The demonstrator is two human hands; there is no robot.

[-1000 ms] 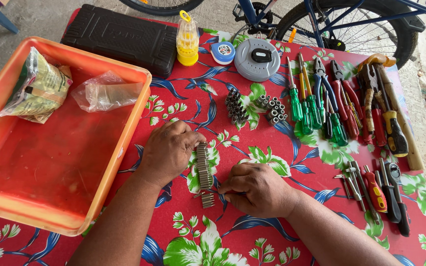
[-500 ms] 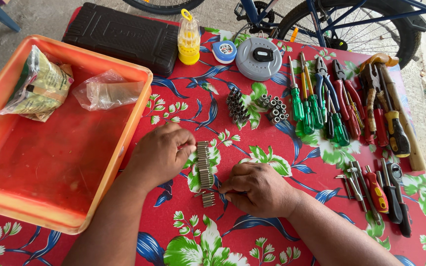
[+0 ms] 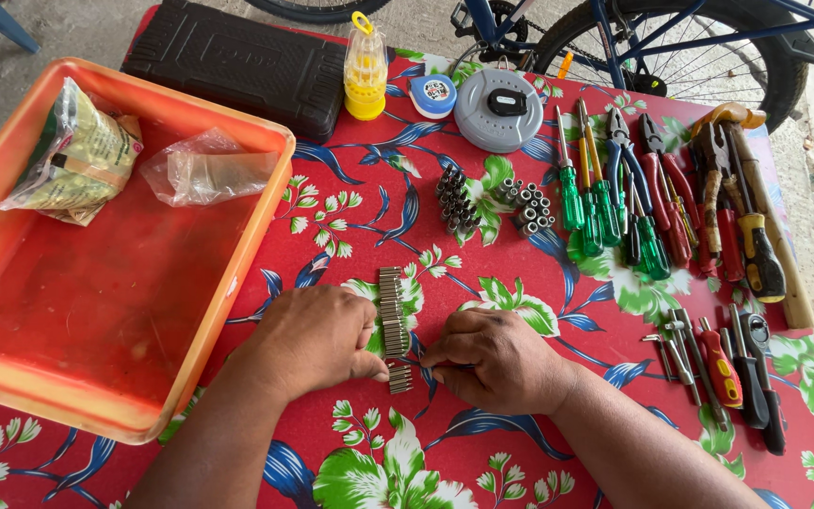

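Orange tray [image 3: 11, 396] at left, holding a packet of greenish contents [image 3: 75, 155] and a crumpled clear bag [image 3: 207, 170]. Black case [image 3: 237, 66], yellow bottle [image 3: 366, 71] and grey round disc [image 3: 498, 108] along the far edge. Green-handled screwdrivers [image 3: 600, 207] beside red-handled pliers [image 3: 675, 198]. Bicycle wheel [image 3: 690, 47] behind.

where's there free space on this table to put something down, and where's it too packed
Bare cloth lies between the orange tray and the upright socket clusters, and along the near edge below the left hand and right hand. The tray's near half is bare too. The right side is crowded with screwdrivers and pliers, and the row of bits sits between the hands.
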